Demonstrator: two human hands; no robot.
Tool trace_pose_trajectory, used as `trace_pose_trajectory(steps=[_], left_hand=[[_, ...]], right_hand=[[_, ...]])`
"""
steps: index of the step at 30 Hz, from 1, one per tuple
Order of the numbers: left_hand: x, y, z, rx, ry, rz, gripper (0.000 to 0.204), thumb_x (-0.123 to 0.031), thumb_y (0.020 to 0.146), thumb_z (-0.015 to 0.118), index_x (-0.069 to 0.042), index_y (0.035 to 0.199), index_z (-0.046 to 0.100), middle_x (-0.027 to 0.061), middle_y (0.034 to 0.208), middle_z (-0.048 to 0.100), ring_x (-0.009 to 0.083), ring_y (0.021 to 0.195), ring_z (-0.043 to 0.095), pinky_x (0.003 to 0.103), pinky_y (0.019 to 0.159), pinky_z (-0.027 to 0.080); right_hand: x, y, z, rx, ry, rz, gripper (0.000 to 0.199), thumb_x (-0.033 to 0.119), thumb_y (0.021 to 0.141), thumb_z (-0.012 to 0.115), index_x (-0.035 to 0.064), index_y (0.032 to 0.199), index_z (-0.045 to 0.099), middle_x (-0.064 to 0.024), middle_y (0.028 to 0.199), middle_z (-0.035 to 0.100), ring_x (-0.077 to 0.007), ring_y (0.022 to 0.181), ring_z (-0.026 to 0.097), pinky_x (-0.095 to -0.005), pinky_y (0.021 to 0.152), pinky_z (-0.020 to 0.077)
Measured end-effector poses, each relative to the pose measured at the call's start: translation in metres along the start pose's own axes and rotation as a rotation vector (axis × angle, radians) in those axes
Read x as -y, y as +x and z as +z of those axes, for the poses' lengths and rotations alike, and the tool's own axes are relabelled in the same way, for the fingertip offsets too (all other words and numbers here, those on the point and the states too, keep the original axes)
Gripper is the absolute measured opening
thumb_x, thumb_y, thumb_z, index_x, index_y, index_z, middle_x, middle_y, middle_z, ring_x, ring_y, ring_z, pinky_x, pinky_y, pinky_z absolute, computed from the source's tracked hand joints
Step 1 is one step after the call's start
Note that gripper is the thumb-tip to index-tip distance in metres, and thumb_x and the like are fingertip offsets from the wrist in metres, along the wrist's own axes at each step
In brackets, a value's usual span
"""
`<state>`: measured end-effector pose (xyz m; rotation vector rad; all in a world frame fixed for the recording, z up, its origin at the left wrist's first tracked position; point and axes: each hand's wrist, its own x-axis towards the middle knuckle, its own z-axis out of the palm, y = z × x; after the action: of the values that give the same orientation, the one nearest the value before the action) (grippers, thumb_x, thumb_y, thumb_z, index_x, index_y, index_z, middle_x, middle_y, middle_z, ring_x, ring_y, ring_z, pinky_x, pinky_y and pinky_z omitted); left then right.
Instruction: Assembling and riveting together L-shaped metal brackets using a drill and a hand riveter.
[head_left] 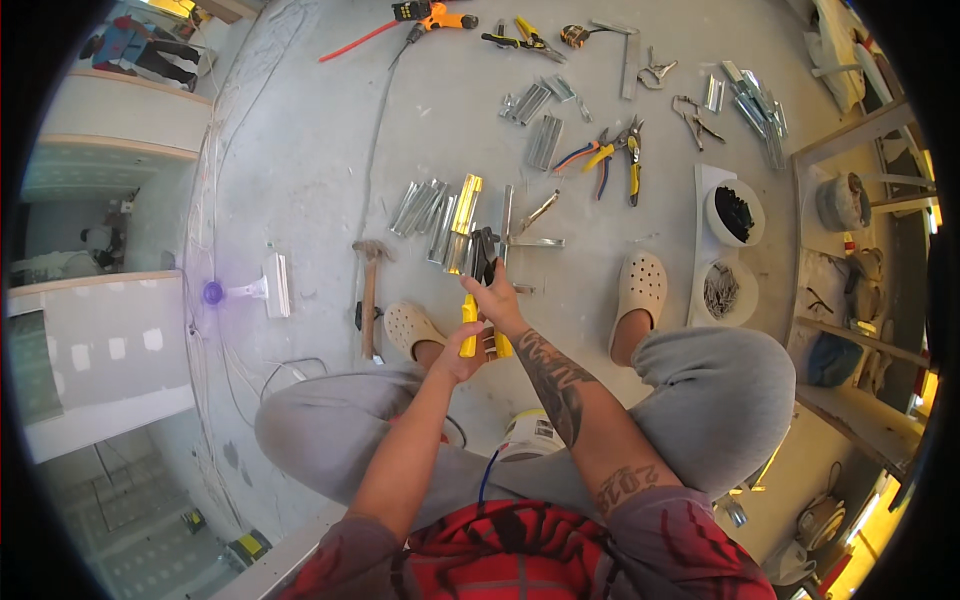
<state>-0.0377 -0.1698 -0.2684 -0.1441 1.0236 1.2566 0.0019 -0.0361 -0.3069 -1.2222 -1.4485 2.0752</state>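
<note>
Both my hands are closed round a large plier-like tool (469, 325) with yellow handles and a black head, held above the floor between my feet. My left hand (459, 352) grips the handles. Higher up, near the head, my right hand (496, 302) holds it. The jaws lie close to short shiny metal channel pieces (440, 240); whether they touch one cannot be made out. More channel pieces (418, 208) lie to the left. Just right of the jaws are a long metal profile (507, 212) and a locking clamp (540, 210).
A hammer (371, 290) lies left of the pieces. Farther out are snips (632, 165), an orange drill (440, 17), a tape measure (575, 36) and metal offcuts (545, 142). Tubs of black screws (748, 190) and silver fasteners (748, 285) stand right; a white bucket (525, 435) between my legs.
</note>
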Motion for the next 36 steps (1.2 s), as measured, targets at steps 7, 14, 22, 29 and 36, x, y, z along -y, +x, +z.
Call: trace_pose_trajectory(steps=[7,14,22,29,36], left_hand=[[-0.007,0.019,0.029,-0.219,0.300,-0.046,0.045,-0.041,0.083,0.064,-0.017,0.120,0.053,0.0062,0.109,0.061,0.0206,0.099,0.058,0.044,0.089,0.045],[-0.003,0.026,0.056,-0.431,0.343,-0.174,0.042,-0.035,0.081,0.067,-0.009,0.113,0.056,0.0033,0.092,0.060,0.0163,0.079,0.059,0.034,0.072,0.048],[0.016,0.045,0.041,-0.522,0.512,0.087,0.025,-0.023,0.083,0.066,0.000,0.093,0.064,0.0047,0.069,0.062,0.0197,0.065,0.063,0.034,0.059,0.050],[-0.046,0.013,0.111,-0.383,0.464,0.070,0.078,-0.021,0.079,0.067,-0.014,0.149,0.032,0.0088,0.112,0.060,0.0202,0.094,0.062,0.035,0.074,0.051],[0.018,0.044,0.019,-0.386,0.308,-0.026,0.055,-0.024,0.077,0.068,-0.011,0.127,0.050,0.0079,0.108,0.058,0.0212,0.101,0.059,0.037,0.083,0.049]], right_hand=[[0.007,0.012,-0.030,0.007,0.074,0.129,0.066,0.043,0.081,0.072,-0.0018,0.126,0.055,-0.0128,0.108,0.063,-0.0176,0.086,0.061,-0.0326,0.075,0.0510],[-0.003,0.011,-0.052,0.089,-0.007,0.317,0.060,0.048,0.074,0.076,-0.0067,0.097,0.068,-0.0128,0.087,0.069,-0.0199,0.079,0.067,-0.0339,0.072,0.0532],[-0.024,0.007,-0.044,0.235,0.473,0.414,0.055,0.056,0.095,0.054,0.0030,0.105,0.064,-0.0045,0.086,0.063,-0.0123,0.075,0.058,-0.0318,0.071,0.0508],[-0.066,0.025,-0.064,0.240,0.584,0.419,0.057,0.059,0.098,0.045,0.0084,0.122,0.055,-0.0039,0.095,0.061,-0.0170,0.082,0.059,-0.0341,0.074,0.0513],[-0.009,-0.006,-0.045,0.288,0.506,0.363,0.055,0.048,0.085,0.073,0.0050,0.115,0.056,-0.0043,0.093,0.060,-0.0161,0.079,0.060,-0.0328,0.073,0.0511]])
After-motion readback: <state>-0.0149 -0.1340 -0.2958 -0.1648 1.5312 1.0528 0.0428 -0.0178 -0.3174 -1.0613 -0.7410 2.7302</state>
